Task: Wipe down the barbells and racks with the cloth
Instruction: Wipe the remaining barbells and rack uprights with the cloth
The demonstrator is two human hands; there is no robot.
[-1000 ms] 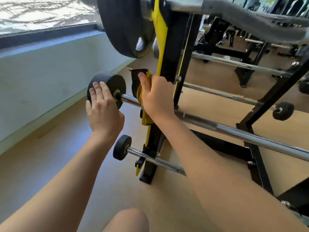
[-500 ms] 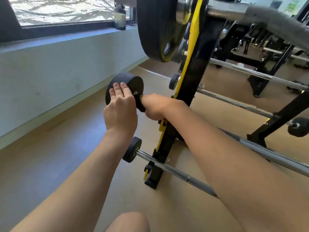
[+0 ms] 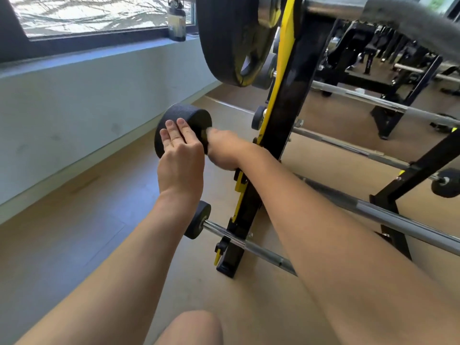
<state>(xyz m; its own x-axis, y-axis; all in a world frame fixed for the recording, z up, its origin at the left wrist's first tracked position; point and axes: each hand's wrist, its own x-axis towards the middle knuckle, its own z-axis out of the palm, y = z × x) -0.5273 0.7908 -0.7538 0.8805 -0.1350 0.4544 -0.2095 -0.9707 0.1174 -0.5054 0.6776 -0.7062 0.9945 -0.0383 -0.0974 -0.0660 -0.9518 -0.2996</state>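
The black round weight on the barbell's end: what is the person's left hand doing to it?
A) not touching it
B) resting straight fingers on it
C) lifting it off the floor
B: the left hand lays straight fingers on the black round weight.

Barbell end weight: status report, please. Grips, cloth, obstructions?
Left grip flat on end weight. Right grip holds cloth at inner face, mostly hidden. Rack upright close beside.

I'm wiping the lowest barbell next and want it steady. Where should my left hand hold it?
Probably its black end weight: it juts out left, clear of the rack upright, so grasp its rim from above and the left, leaving the shaft free for wiping.
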